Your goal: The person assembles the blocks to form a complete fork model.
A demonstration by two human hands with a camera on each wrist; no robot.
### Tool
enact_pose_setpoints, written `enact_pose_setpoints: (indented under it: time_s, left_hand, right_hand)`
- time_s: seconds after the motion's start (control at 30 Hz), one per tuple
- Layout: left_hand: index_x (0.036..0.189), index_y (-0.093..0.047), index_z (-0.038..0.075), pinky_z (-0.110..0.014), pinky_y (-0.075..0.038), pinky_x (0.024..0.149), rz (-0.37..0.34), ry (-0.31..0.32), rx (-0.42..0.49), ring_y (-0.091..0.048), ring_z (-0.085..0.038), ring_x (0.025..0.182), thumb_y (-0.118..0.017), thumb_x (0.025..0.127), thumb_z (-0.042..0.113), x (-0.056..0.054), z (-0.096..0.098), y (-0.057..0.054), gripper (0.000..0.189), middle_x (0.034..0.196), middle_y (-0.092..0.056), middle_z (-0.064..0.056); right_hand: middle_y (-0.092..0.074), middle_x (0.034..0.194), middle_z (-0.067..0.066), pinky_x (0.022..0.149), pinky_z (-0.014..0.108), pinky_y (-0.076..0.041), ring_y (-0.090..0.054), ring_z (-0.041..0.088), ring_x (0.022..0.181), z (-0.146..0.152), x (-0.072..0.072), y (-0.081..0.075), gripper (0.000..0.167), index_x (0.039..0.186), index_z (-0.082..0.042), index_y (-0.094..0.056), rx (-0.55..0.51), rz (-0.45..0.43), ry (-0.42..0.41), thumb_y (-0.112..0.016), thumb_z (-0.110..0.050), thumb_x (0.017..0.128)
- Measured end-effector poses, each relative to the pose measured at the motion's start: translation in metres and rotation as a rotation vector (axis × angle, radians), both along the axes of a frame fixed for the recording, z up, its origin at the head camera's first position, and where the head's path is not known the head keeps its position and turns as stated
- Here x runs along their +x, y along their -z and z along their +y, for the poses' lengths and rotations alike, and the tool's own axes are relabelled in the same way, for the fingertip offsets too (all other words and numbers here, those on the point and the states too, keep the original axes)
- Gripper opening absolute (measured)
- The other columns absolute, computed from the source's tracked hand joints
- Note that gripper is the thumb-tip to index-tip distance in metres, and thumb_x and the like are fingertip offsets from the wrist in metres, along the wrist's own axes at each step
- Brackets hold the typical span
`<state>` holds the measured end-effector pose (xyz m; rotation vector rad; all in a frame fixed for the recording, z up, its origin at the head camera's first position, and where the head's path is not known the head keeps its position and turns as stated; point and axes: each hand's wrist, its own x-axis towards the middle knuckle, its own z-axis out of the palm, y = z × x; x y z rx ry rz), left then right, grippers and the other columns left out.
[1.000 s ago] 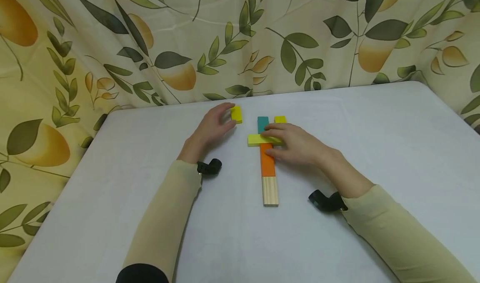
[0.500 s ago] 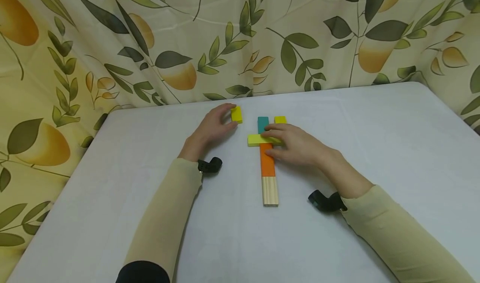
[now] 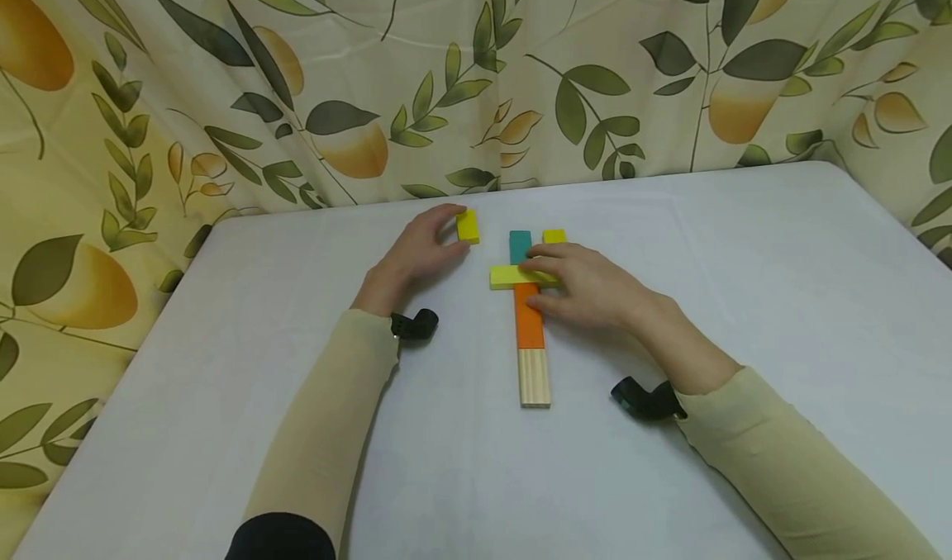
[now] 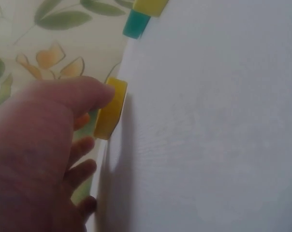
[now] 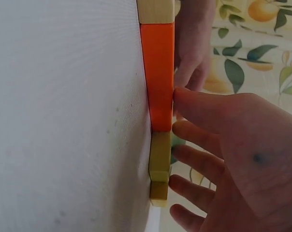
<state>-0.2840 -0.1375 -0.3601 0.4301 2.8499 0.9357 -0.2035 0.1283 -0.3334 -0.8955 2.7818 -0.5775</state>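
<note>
At the far left of the blocks, my left hand (image 3: 420,250) pinches a small yellow block (image 3: 468,226) between thumb and fingers. In the left wrist view the thumb lies against this yellow block (image 4: 111,110). My right hand (image 3: 595,287) rests with spread fingers over a row of blocks. Its thumb is at the edge of an orange block (image 3: 529,329), and its fingers overlap a yellow-green bar (image 3: 503,277) lying crosswise. Beyond the bar is a teal block (image 3: 520,247); a plain wood block (image 3: 534,378) continues the row towards me. The right hand hides the bar's right part.
Another small yellow block (image 3: 554,235) lies behind the bar's right part, beside the teal one. White cloth (image 3: 476,477) covers the table, and a curtain with fruit and leaf print (image 3: 297,89) hangs along its back and left. Each wrist wears a black camera (image 3: 647,398).
</note>
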Motion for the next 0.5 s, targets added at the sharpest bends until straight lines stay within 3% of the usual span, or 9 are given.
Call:
enact_pose_setpoints:
  time_s: [0.5]
  left_hand:
    - [0.153, -0.045, 0.017, -0.037, -0.020, 0.120, -0.003, 0.012, -0.042, -0.030, -0.022, 0.146, -0.064, 0.098, 0.025, -0.0024, 0.0013, -0.0010, 0.058, 0.158, -0.040, -0.002]
  right_hand:
    - [-0.048, 0.150, 0.016, 0.116, 0.055, -0.027, -0.038, 0.038, 0.140, -0.0010, 0.0004, -0.0002, 0.049, 0.141, -0.007, -0.059, 0.013, 0.000, 0.002, -0.067, -0.027, 0.097]
